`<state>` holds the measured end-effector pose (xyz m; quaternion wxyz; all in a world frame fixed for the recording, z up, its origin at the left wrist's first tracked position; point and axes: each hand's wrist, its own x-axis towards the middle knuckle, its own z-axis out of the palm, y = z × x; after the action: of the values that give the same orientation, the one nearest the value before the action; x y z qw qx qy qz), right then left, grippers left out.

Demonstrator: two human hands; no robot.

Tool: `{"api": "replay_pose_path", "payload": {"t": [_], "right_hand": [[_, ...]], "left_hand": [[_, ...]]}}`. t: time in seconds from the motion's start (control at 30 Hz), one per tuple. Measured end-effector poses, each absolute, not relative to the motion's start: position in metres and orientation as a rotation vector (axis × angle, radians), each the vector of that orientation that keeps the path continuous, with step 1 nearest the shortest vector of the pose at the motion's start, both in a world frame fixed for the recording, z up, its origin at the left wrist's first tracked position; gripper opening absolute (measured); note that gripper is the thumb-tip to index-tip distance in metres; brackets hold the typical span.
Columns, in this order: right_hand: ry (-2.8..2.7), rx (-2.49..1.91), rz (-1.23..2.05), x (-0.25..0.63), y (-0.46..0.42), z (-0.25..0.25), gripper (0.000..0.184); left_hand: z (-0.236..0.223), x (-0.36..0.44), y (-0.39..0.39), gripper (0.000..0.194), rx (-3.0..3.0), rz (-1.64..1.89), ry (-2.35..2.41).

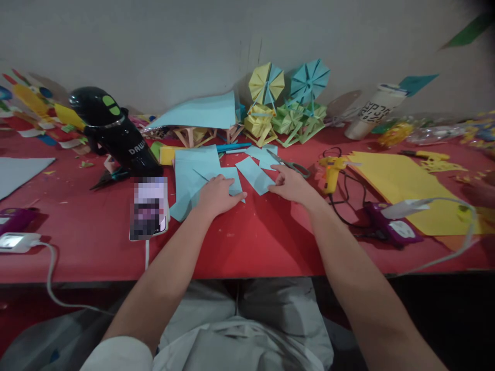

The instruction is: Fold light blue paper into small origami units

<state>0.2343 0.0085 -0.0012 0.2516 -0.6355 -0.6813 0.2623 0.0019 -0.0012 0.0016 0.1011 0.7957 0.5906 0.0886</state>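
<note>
Currently resting the left hand [219, 197], thumb apart from fingers, on light-blue paper [229, 173] on the red table [247, 242]; touching a light-blue paper strip [253, 174], near the scissors [298, 169], with the right hand [288, 183]; cannot tell if pinched. Can see, back right, a lettered white cup [375, 108], teal paper [419, 84] at its mouth; cannot see inside.

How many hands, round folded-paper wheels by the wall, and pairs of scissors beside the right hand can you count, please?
Left hand and right hand: 2
Yellow-and-blue paper wheel and blue paper wheel: 2
Scissors: 1
Total: 5
</note>
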Motion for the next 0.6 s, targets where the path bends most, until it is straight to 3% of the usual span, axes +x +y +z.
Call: {"api": "replay_pose_path", "payload": {"t": [0.13,0.23,0.43,0.6], "right_hand": [[-1.802,-1.738,0.465,0.233,0.012,-0.009,0.056],[-1.804,-1.659,0.455,0.228,0.011,-0.009,0.049],[-1.992,-1.534,0.499,0.212,0.006,-0.007,0.042],[-2.233,-1.529,0.274,0.206,0.004,-0.018,0.039]], "left_hand": [[-0.003,0.006,0.0,0.056,2.352,0.358,1.836],[-0.006,0.007,0.002,0.061,2.345,0.297,1.749],[-0.008,0.004,0.003,0.05,2.279,0.48,1.736],[-0.003,0.002,0.002,0.042,2.201,0.616,1.792]]}}
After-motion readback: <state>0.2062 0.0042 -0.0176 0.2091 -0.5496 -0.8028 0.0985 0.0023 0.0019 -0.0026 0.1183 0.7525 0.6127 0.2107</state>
